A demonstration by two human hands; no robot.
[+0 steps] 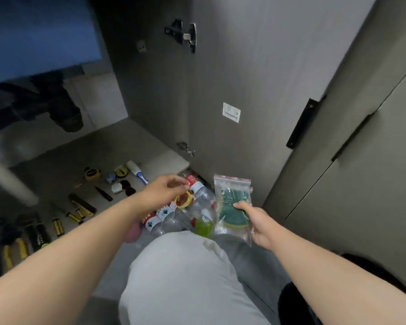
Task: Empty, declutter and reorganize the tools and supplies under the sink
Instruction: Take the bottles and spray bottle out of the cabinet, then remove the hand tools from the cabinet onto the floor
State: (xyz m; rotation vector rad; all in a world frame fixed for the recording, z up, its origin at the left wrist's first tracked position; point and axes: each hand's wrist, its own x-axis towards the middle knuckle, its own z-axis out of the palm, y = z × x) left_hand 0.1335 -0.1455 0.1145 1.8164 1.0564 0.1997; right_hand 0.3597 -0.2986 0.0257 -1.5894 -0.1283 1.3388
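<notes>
My right hand (pixel 256 221) grips a clear zip bag (pixel 232 207) with green scouring pads inside, held over the floor in front of the open cabinet door. My left hand (pixel 164 191) hovers over a pile of empty plastic bottles (pixel 174 216), fingers pinched near a small red and yellow item (pixel 184 200); whether it holds that item is unclear. Tools lie in rows on the cabinet floor (pixel 103 146): yellow-handled pliers (pixel 14 247), screwdrivers (pixel 73 215), a tape measure (pixel 92 174), a brush (pixel 137 173).
The dark drain pipe (pixel 63 113) hangs at the upper left inside the cabinet. The open door (pixel 220 90) stands straight ahead, with closed cabinet fronts (pixel 361 137) to the right. My knee in light trousers (pixel 185 277) fills the lower middle.
</notes>
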